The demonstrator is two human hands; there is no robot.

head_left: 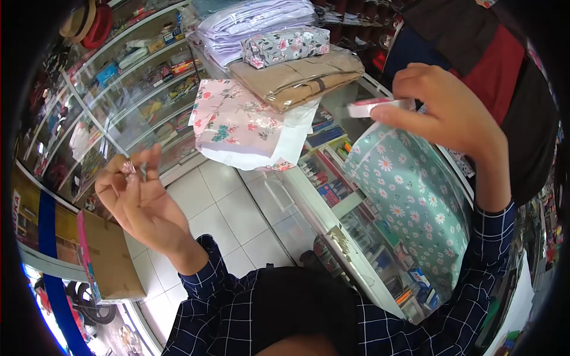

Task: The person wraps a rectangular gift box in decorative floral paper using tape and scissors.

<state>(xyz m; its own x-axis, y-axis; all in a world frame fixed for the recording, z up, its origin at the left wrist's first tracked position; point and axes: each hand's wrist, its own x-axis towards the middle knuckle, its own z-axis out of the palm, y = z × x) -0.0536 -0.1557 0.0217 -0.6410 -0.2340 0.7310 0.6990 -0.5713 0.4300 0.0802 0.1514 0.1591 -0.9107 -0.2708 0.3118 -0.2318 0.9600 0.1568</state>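
My left hand (pixel 145 199) is raised over the floor at the left. Its thumb and fingers pinch a small crumpled shiny scrap (pixel 128 168). Over the glass counter, my right hand (pixel 445 107) grips a flat white-and-red object (pixel 375 108) between thumb and fingers; its exact kind I cannot make out. Below the right hand lies green wrapping paper (pixel 409 196) with white daisies. Between my hands, pink floral wrapping paper (pixel 234 115) with white edges hangs over the counter's near side.
On the counter (pixel 356 264) sit a grey floral wrapped package (pixel 288 46), brown folded clothing in plastic (pixel 303 80) and bagged pale lavender clothes (pixel 255 24). Glass shelves (pixel 139 83) line the left. A cardboard box (pixel 113 258) stands by the tiled floor (pixel 222 216).
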